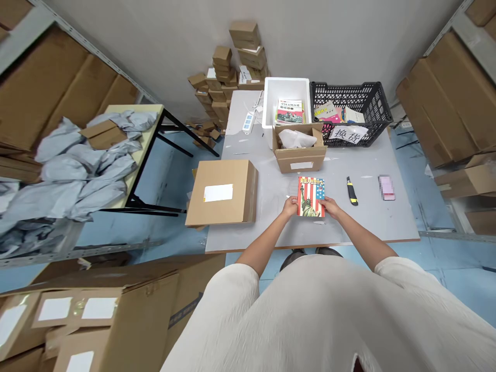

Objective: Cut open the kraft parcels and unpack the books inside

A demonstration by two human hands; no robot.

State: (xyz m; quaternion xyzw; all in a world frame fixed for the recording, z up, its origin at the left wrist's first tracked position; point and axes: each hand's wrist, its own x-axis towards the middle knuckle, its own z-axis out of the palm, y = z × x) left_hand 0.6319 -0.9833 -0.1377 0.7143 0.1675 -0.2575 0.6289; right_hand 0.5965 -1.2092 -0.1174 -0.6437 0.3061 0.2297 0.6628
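Note:
A book [311,199] with red and white stripes and the Statue of Liberty on its cover is held flat over the grey table [271,217]. My left hand [290,206] grips its left edge, and my right hand [330,206] grips the right edge with the thumb on the cover. Just beyond the book stands an open cardboard box [300,160] with white wrapping [297,138] inside. To the right of my right hand lies a black and yellow utility knife [352,191]. Farther right is a pink phone-like item [386,187], partly blurred.
A closed carton [220,191] sits on the table's left. Behind are a white bin [287,82] with books, a black crate [375,108] with books, and a power strip [248,123]. Grey parcels [70,168] cover a side table. Boxes [220,77] are stacked by the wall.

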